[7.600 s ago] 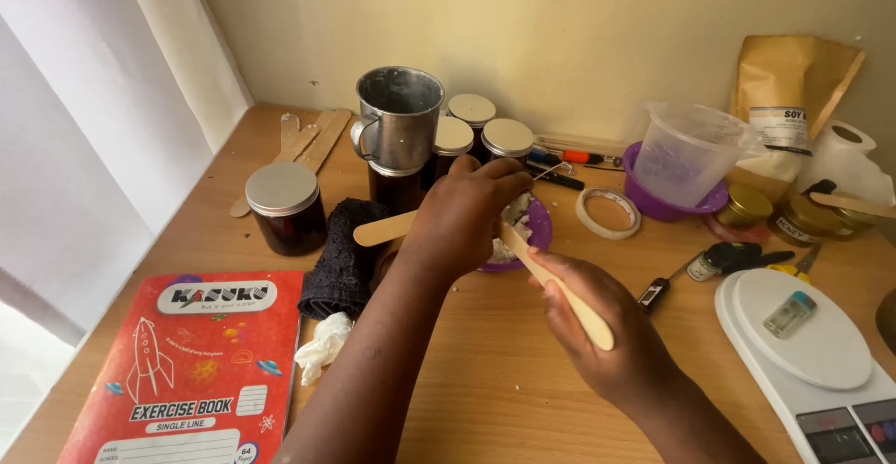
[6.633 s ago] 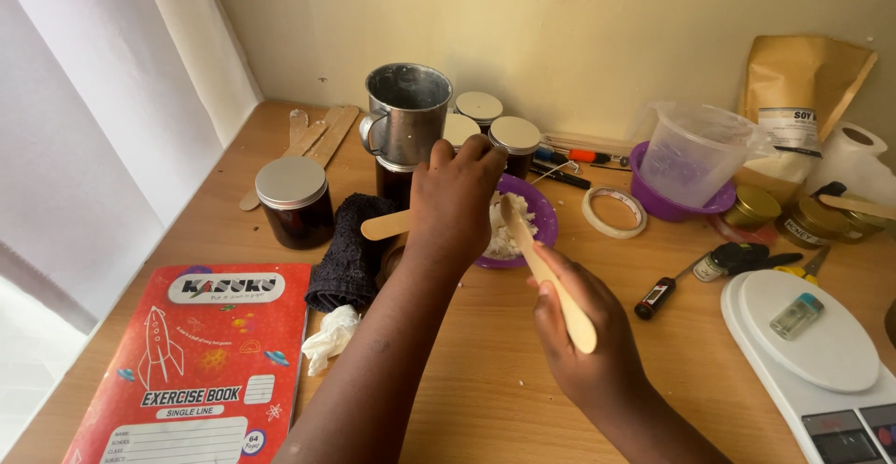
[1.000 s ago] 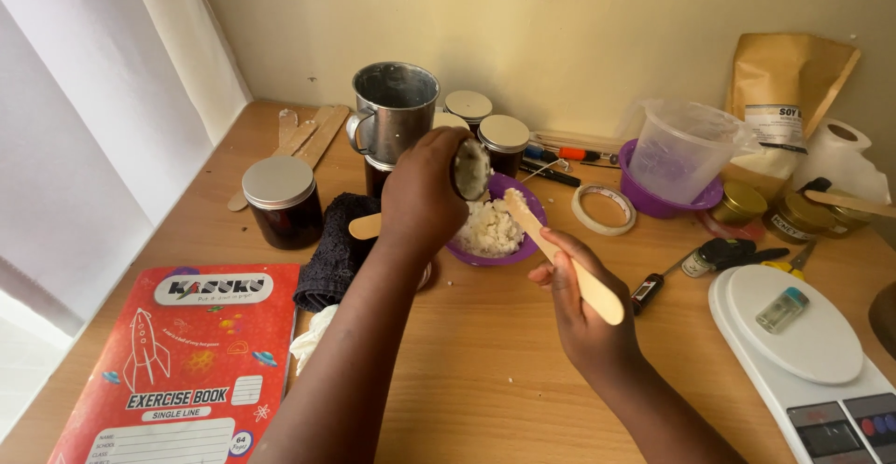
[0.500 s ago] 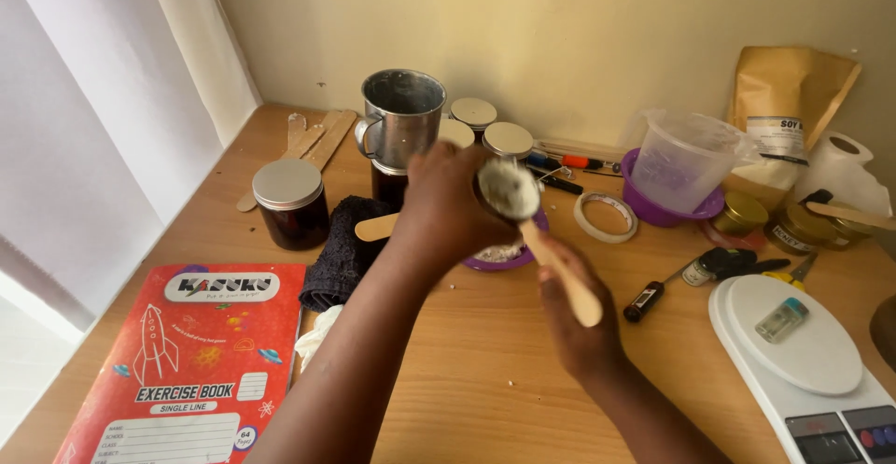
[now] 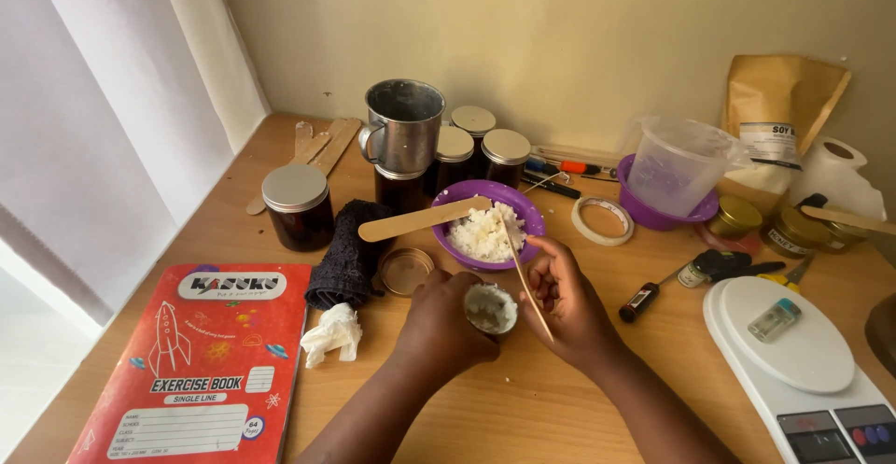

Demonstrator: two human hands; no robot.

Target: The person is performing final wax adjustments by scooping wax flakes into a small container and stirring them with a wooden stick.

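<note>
Hands grip things: left [image 5: 443, 319] a small jar [image 5: 491, 308] (white-filled), right [image 5: 569, 301] a wooden stick [image 5: 523, 273].

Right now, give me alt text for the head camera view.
Left hand holds a small jar of white flakes over a wooden table; right hand holds a wooden stick beside it, near a purple bowl.

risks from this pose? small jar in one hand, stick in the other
1. The left hand tips the small jar sideways; white flakes could spill onto the table.
2. The right hand angles a wooden stick near the purple bowl; it may flick flakes out or nudge the second stick off the rim.
</note>
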